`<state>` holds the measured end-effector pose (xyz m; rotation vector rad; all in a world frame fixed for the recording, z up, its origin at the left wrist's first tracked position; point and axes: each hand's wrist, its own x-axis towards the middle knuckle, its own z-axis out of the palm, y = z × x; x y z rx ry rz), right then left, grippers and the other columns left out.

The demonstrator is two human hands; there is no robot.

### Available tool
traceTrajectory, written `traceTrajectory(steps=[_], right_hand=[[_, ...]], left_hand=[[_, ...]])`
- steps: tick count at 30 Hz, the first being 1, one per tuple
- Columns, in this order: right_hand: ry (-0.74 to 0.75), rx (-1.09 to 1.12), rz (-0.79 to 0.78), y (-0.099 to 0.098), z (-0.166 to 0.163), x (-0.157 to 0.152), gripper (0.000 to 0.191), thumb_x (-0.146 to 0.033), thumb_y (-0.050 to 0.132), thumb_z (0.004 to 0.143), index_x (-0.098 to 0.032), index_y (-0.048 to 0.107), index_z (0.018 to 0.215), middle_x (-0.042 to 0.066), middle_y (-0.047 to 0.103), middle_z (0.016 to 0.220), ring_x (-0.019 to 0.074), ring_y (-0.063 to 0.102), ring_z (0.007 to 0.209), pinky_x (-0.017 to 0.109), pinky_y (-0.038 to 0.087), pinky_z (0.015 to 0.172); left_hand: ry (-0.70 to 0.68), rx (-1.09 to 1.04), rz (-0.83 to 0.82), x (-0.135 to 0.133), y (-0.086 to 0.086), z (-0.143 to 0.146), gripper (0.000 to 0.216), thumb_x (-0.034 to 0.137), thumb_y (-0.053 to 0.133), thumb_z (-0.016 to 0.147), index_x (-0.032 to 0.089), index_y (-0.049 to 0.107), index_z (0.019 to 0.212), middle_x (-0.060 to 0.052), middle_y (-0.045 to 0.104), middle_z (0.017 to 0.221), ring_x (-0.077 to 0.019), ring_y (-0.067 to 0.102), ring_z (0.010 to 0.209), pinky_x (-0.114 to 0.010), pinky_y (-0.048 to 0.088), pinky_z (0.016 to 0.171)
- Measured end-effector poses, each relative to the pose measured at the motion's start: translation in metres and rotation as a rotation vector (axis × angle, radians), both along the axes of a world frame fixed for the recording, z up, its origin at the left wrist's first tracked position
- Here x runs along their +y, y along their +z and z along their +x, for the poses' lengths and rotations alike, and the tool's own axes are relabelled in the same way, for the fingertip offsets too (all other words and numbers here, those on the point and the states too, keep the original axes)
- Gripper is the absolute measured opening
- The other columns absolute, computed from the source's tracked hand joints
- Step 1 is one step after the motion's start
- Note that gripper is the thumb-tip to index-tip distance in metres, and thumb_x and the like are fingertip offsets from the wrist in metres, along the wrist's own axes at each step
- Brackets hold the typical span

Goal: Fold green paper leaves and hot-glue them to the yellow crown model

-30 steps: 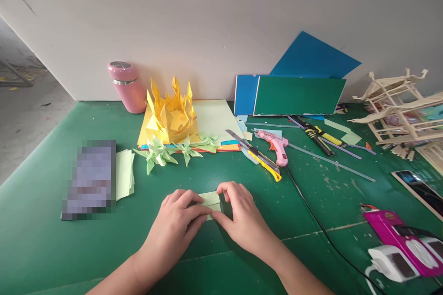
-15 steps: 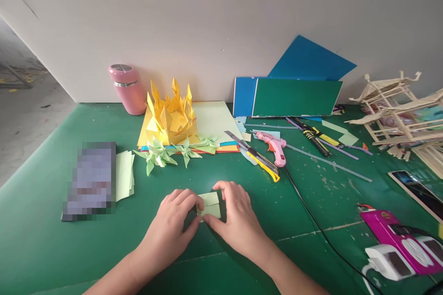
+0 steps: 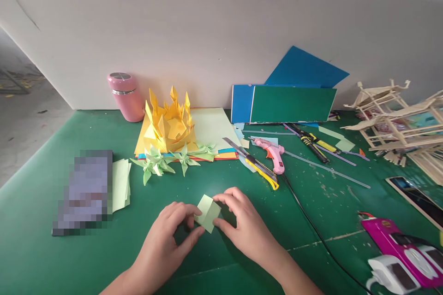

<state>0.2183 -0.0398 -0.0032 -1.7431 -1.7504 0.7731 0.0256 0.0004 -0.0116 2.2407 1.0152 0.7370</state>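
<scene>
A small folded square of light green paper (image 3: 208, 214) is turned on its corner between my hands, low over the table, with a crease line across it. My left hand (image 3: 169, 235) pinches its left corner between thumb and forefinger. At the right corner, the thumb and fingertips of my right hand (image 3: 242, 223) hold the edge. Beyond the hands lie several light green folded paper flowers (image 3: 157, 161). Behind these, a yellow folded paper piece with upright points (image 3: 169, 129) rests on a stack of coloured sheets (image 3: 214, 122).
Left are light green paper slips (image 3: 120, 186) beside a blurred dark item (image 3: 86, 189), and a pink flask (image 3: 126, 97). Right of centre lie a yellow cutter (image 3: 258, 168) and a pink glue gun (image 3: 272, 152) with its cord. A magenta power strip (image 3: 394, 244) and phone (image 3: 415, 198) are far right.
The folded paper has been turned from lying square to standing on its corner. Both hands have shifted with it, and the camera view has tilted up slightly.
</scene>
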Motion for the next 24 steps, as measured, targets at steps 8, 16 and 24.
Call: traceTrajectory(steps=[8,16,24], right_hand=[[0.108,0.201,0.167,0.002,0.001,0.001,0.018,-0.006,0.052,0.081,-0.021,0.060,0.075,0.000,0.054,0.075,0.0150,0.054,0.073,0.025,0.045,0.064],[0.151,0.379,0.260,0.004,0.006,-0.002,0.014,-0.021,0.042,0.092,-0.023,0.052,0.083,0.001,0.056,0.079,0.0142,0.054,0.073,0.025,0.046,0.067],[0.132,0.499,0.084,0.003,0.003,-0.001,0.025,-0.044,0.057,0.081,-0.021,0.049,0.087,0.003,0.059,0.087,0.0142,0.054,0.068,0.025,0.045,0.061]], left_hand=[[-0.014,-0.021,0.005,-0.002,-0.004,-0.003,0.066,0.033,0.070,0.073,0.035,0.041,0.133,-0.009,0.047,0.133,-0.0293,0.053,0.116,-0.040,0.051,0.090],[-0.035,-0.164,-0.271,-0.004,0.005,-0.001,0.021,0.022,0.061,0.076,0.024,0.041,0.082,-0.004,0.057,0.099,-0.0122,0.056,0.066,-0.028,0.054,0.062],[0.115,-0.381,-0.448,-0.001,0.010,0.004,0.010,0.015,0.050,0.074,0.023,0.047,0.081,-0.004,0.060,0.093,-0.0151,0.061,0.082,-0.025,0.052,0.067]])
